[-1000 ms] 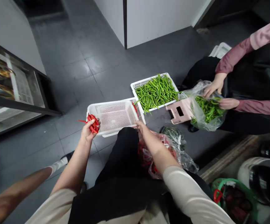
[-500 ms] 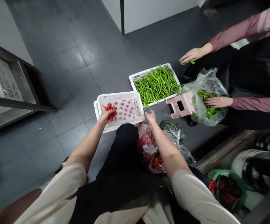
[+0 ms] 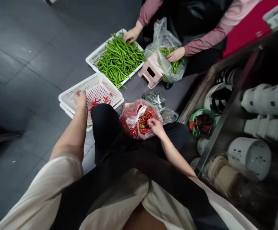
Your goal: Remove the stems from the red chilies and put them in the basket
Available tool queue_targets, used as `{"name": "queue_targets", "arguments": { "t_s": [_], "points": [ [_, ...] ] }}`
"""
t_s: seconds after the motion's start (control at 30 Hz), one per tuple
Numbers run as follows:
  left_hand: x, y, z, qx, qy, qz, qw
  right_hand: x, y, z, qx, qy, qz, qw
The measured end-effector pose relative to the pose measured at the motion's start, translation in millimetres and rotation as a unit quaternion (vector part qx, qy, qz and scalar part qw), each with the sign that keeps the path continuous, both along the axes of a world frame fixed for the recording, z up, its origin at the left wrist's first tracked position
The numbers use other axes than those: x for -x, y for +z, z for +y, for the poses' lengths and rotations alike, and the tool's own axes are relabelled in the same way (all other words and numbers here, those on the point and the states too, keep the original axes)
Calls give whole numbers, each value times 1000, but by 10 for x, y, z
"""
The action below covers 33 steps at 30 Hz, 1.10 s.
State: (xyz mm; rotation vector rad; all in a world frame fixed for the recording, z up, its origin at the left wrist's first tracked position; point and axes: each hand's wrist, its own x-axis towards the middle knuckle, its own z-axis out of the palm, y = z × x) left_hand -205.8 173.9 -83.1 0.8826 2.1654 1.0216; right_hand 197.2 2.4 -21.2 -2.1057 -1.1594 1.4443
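Over the left end of a white perforated basket (image 3: pixel 69 92), my left hand (image 3: pixel 80 98) is closed; what it holds, if anything, is hidden. A few red chili peppers (image 3: pixel 95 102) lie scattered on the basket floor, beside my knee. This basket is stacked on another white one. My right hand (image 3: pixel 156 126) is at the opening of a clear plastic bag (image 3: pixel 131 123) resting against my lap. Its bent fingers close on red chilies (image 3: pixel 145 119) with green stems inside the bag.
A co-worker's hand (image 3: pixel 132 34) touches green chilies (image 3: pixel 122 60) in another white basket (image 3: pixel 91 60); the other hand (image 3: pixel 176 55) is at a bag on a pink stool (image 3: pixel 150 72). A bag of dark greens (image 3: pixel 154 98) lies on the floor. Shelves with white containers (image 3: pixel 249 156) stand right.
The red chili bunch has left my left hand, and loose chilies lie in the basket. My right hand has moved from the basket's corner to the chili bag. The view has swung right.
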Motion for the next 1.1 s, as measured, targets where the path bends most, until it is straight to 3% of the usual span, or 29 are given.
{"name": "queue_targets", "arguments": {
  "t_s": [0.03,0.07,0.13,0.17,0.23,0.3,0.37,0.43,0.5,0.63,0.73,0.8,0.87,0.97,1.1],
  "points": [
    [-211,189,-7,-58,-7,-4,998,-10,-109,-9,-32,34,-81,996],
    [-471,381,-54,-122,-55,-21,991,-18,-192,4,-61,63,-151,985],
    [-1091,698,-276,-178,-228,-78,954,-39,-280,60,-86,117,-241,959],
    [-1417,794,-439,-156,-340,-108,921,-55,-295,89,-83,141,-268,949],
    [-1990,832,-811,-49,-544,-121,829,-93,-299,128,-63,179,-303,934],
    [-2348,708,-1143,77,-634,-61,767,-124,-304,137,-41,190,-335,922],
    [-2461,524,-1351,127,-607,23,784,-129,-323,125,-28,205,-345,916],
    [-2405,372,-1429,124,-532,58,836,-106,-344,105,-28,239,-331,913],
    [-2304,296,-1437,123,-467,29,875,-71,-346,78,-40,264,-308,913],
    [-2240,355,-1480,153,-386,-108,903,-38,-269,-8,-96,225,-257,935],
    [-2291,506,-1585,179,-346,-235,890,-51,-200,-85,-173,128,-173,961],
    [-2319,611,-1654,210,-336,-319,861,-46,-174,-131,-188,18,-78,979],
    [-2337,689,-1700,238,-320,-391,829,-17,-160,-176,-170,-109,60,978],
    [-2370,723,-1722,222,-283,-460,812,41,-141,-248,-108,-232,277,926],
    [-2417,661,-1713,162,-266,-525,792,80,-111,-315,-22,-265,417,869]
  ]
}}
